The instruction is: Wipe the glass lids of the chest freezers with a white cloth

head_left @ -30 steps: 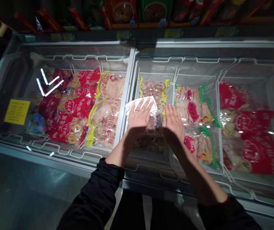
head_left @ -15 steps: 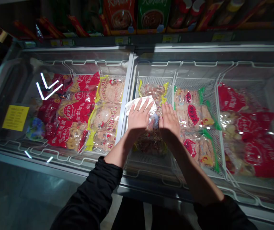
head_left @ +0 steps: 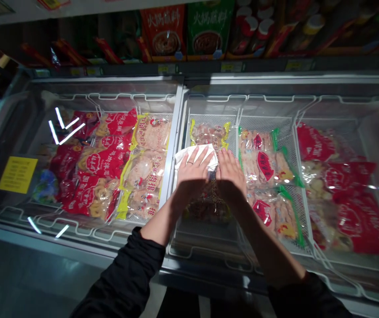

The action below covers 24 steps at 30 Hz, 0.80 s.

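Note:
My left hand (head_left: 192, 170) lies with its fingers spread flat on a white cloth (head_left: 213, 161), pressing it against the glass lid (head_left: 206, 247) of a chest freezer. A ring is on one of its fingers. Just to its right, my right hand (head_left: 231, 172) rests palm down on the same glass, fingers stretched out and close to the cloth's edge. Nothing shows in its grasp. Below the glass, under both hands, are clear packs with yellow ends (head_left: 207, 132), partly hidden by the hands and forearms.
A metal lid frame (head_left: 172, 145) runs along the left of my hands. White wire baskets hold red bags (head_left: 351, 221), green-edged packs (head_left: 265, 165) and yellow-edged packs (head_left: 148, 170). A yellow notice (head_left: 18, 174) is on the left. Behind the freezer, a shelf carries sauce packets (head_left: 206, 33) and jars.
The camera view has tilted up slightly, so everything sits lower in the picture. My right hand has come a little nearer to my left. The cloth stays under my left hand.

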Tool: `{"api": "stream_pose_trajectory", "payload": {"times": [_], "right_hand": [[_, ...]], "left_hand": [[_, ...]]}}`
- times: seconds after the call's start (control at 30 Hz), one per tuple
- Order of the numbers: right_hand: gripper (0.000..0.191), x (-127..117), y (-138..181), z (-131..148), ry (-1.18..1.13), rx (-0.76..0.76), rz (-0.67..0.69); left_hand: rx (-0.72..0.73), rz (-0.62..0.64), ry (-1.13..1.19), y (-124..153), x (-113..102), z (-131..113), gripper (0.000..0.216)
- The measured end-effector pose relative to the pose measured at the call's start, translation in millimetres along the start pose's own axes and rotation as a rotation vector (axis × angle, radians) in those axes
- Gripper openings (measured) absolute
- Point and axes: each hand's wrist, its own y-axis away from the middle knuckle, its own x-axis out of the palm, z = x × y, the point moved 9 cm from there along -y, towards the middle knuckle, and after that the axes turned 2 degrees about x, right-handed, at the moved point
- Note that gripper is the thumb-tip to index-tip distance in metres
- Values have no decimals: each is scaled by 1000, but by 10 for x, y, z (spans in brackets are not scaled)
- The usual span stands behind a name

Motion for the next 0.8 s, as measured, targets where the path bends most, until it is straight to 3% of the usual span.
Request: {"api": "stream_pose_trajectory", "payload": {"times": [0.13, 0.3, 0.4, 0.5, 0.6, 0.67, 0.8], "right_hand": [[66, -10, 0, -20, -6, 9, -7], [65, -50, 62, 10, -15, -4, -57], [67, -45, 75, 24, -22, -4, -58], [69, -59, 66, 25, -20, 12, -63], [68, -82, 55, 46, -3, 16, -64], [66, -104, 49, 59, 11, 21, -71], [62, -147, 38, 39, 20, 58, -108]], "left_hand": [[-67, 21, 11, -372, -106, 273, 59], [-216, -8, 13, -186, -56, 279, 60], [-162, 9, 18, -111, 40, 73, 62], [-23, 27, 24, -282, 19, -46, 61], [22, 19, 19, -521, -109, 94, 58], [-24, -9, 7, -588, -196, 262, 58], [-110, -24, -28, -413, -183, 346, 58]]}}
